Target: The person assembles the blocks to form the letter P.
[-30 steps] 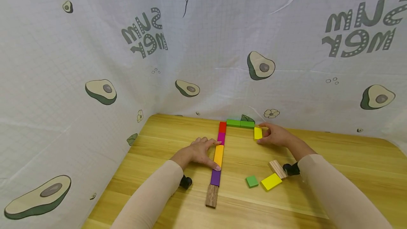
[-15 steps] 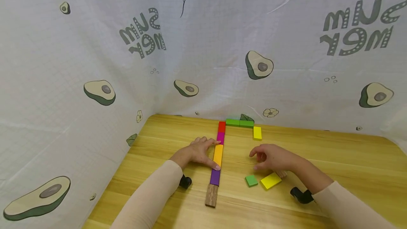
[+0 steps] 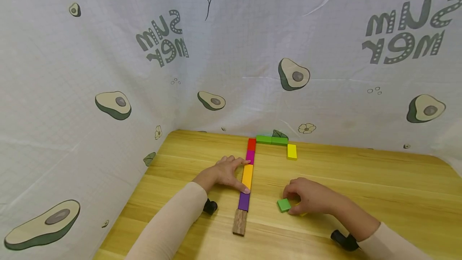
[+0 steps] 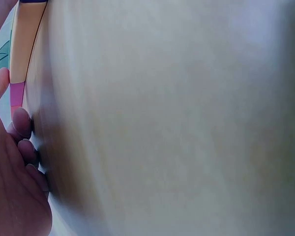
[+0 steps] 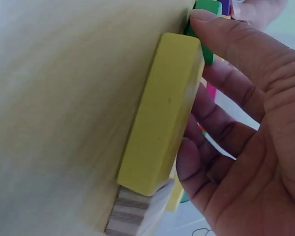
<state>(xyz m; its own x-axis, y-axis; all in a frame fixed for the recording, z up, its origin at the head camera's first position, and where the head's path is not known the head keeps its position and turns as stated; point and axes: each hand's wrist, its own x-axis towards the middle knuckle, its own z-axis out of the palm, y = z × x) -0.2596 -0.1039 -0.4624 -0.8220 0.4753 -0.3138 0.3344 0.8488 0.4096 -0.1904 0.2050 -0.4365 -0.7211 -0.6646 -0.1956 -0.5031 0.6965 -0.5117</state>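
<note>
My left hand (image 3: 225, 173) lies beside a straight row of blocks. Its thumb tip touches where the orange block (image 3: 247, 177) meets the purple block (image 3: 244, 203), and its index finger reaches the magenta block (image 3: 250, 155). A red block (image 3: 251, 144) ends the row at the far side, a brown wooden block (image 3: 240, 222) at the near side. My right hand (image 3: 312, 198) pinches a small green block (image 3: 283, 205) between thumb and index finger. Close under that hand are a yellow block (image 5: 160, 113) and a striped wooden block (image 5: 130, 211), mostly hidden in the head view.
Two green blocks (image 3: 272, 140) run right from the red one along the back edge, and a yellow block (image 3: 292, 152) stands at their right end. Behind the wooden table (image 3: 202, 228) hangs a white printed curtain (image 3: 234, 51). Black wrist mounts (image 3: 210, 207) sit under both forearms.
My right hand has let go of the yellow block at the back, come toward me and taken hold of the small green block. The left hand has stayed in place.
</note>
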